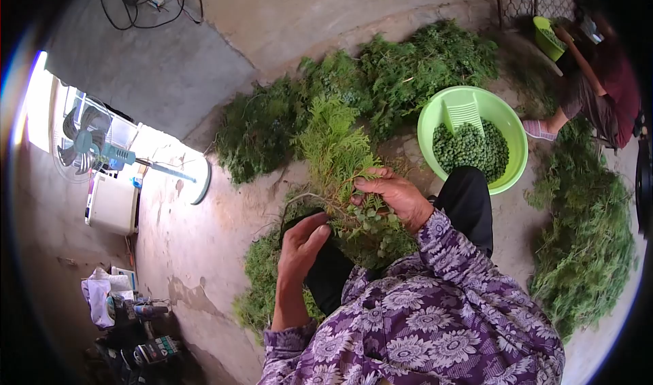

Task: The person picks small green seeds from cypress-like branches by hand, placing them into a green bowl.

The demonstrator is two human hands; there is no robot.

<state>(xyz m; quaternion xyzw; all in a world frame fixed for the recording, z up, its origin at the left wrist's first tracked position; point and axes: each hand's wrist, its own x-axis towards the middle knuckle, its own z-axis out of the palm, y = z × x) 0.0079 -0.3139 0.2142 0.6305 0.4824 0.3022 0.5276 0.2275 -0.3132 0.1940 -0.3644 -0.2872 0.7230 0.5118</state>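
Observation:
A leafy conifer branch (pixel 337 147) with flat, scaly sprays lies over my lap, its thin brown stem curving toward my left side. My left hand (pixel 303 245) is closed at the near end of the branch, thumb against the curled fingers; the grip itself is partly hidden. Across from it, my right hand (pixel 398 196) pinches among the sprigs with thumb and fingers. Clusters of round green seed cones (pixel 371 225) hang just below the right hand. To the right, a light green plastic basin (pixel 427 137) with a ridged washboard side holds many green cones (pixel 469 150).
Cut conifer branches are heaped ahead (pixel 422 62) and at the right (pixel 578 228). A co-worker (pixel 615 106) sits at the far right beside another green basin (pixel 544 38). A standing fan (pixel 85 140), a white box (pixel 112 205) and a black cable (pixel 146 1) are on the left.

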